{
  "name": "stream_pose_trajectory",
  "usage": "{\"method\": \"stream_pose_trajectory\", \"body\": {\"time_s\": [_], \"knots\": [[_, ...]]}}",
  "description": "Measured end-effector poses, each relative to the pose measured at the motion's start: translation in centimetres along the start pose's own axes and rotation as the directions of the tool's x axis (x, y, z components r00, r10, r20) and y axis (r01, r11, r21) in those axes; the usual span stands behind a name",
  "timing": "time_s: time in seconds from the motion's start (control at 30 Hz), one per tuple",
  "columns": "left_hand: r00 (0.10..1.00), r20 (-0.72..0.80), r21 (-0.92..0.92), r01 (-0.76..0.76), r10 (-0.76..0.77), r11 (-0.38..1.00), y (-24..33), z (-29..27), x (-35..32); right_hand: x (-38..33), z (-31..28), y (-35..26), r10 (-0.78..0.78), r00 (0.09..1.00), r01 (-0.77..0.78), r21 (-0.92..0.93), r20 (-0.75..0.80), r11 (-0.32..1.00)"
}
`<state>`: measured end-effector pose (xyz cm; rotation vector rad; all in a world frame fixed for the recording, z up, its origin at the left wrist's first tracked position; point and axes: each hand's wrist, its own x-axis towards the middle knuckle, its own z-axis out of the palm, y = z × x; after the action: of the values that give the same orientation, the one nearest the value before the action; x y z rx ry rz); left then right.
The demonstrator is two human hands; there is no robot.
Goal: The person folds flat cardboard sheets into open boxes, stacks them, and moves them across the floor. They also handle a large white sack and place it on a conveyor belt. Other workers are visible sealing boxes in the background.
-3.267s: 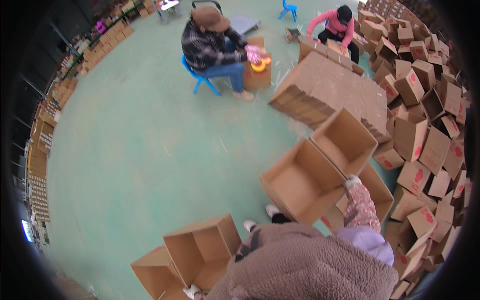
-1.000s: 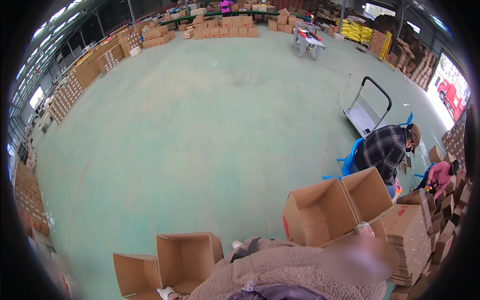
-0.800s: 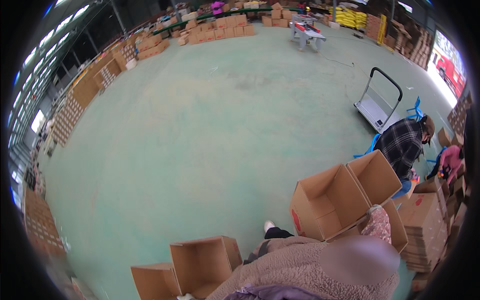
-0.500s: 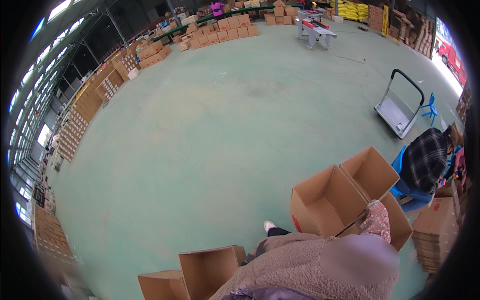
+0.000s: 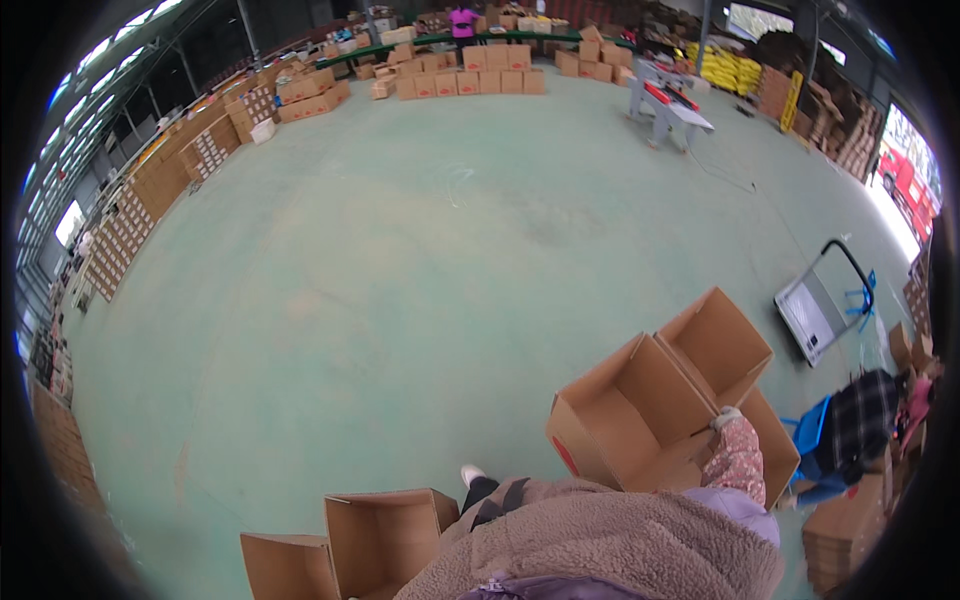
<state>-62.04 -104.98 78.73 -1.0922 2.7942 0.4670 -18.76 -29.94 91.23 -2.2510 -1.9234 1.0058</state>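
My right arm, in a pink floral sleeve, reaches out at the lower right. My right hand (image 5: pixel 727 417), pale and apparently gloved, is closed on the meeting edges of open cardboard boxes (image 5: pixel 640 410). Another open box (image 5: pixel 716 345) stands against their far side, and part of one more (image 5: pixel 775 445) shows to the right of my sleeve. At the lower left, two open cardboard boxes (image 5: pixel 385 540) sit side by side, close against my brown fleece garment. My left hand is hidden behind that garment. One white shoe (image 5: pixel 472 474) shows on the floor.
At the right, a person in a plaid top (image 5: pixel 862 425) sits on a blue chair (image 5: pixel 812 435) near stacked flat cardboard (image 5: pixel 840 535). Beyond stand a platform trolley (image 5: pixel 815 310) and a grey machine (image 5: pixel 668 110) with a trailing cable. Carton rows (image 5: pixel 470 80) line the far side.
My view has swung, so the far cartons and machine sit further right. The trolley and seated person have shifted right and down in the picture. Both box groups appear further left; my right hand keeps its grip.
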Motion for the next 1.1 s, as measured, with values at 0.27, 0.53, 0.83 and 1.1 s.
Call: {"method": "stream_pose_trajectory", "body": {"time_s": [0.27,0.53,0.83,1.1], "knots": [[0.996,-0.091,0.053,0.028,-0.023,0.998,14.0,-2.4,9.5,5.6,2.8,-15.6,0.011,1.0,-0.012,-0.028,-0.011,1.0],[0.996,-0.077,-0.17,-0.045,0.032,0.984,30.9,-1.5,17.7,15.6,11.2,-31.7,0.01,0.988,0.061,-0.449,0.153,0.891],[0.992,-0.124,-0.054,-0.012,0.005,0.998,48.5,-2.8,24.6,20.6,16.4,-53.3,0.133,0.974,-0.003,-0.577,0.182,0.817],[0.983,0.053,0.16,0.165,-0.175,0.973,70.5,-5.0,29.8,24.5,20.5,-75.8,0.058,0.983,0.006,-0.344,0.175,0.939]]}}
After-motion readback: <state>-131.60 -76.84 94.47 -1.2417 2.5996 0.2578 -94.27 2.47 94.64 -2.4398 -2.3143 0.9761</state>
